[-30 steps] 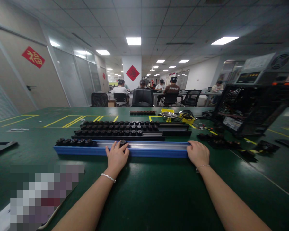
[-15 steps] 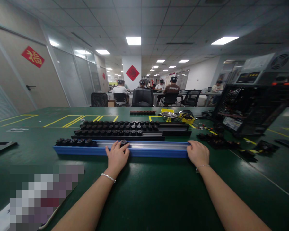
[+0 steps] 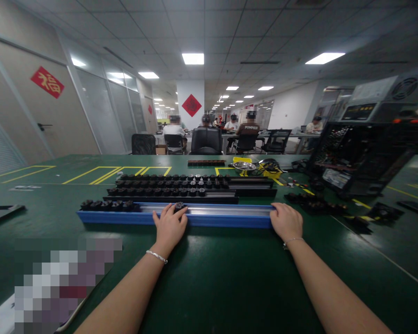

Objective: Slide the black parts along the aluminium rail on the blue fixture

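Note:
A long blue rail (image 3: 226, 221) with a silvery channel along its top lies across the table before me. Several black round parts (image 3: 107, 205) sit in a row at its left end. My left hand (image 3: 171, 223) is over the middle of the rail, fingers curled about a single black round part (image 3: 179, 205) in the channel; the fingers partly hide it. At the rail's right end, my right hand (image 3: 287, 221) grips the tip, with its fingertips hidden behind. Behind the blue rail lie several black rails (image 3: 254, 193) carrying rows of similar black round parts.
An opened computer case (image 3: 355, 157) stands on the green table (image 3: 223, 278) at the right, with loose black parts (image 3: 313, 203) near it. A metal bowl (image 3: 244, 166) is at the back. A blurred-out flat object (image 3: 66, 287) lies front left. People sit at far desks.

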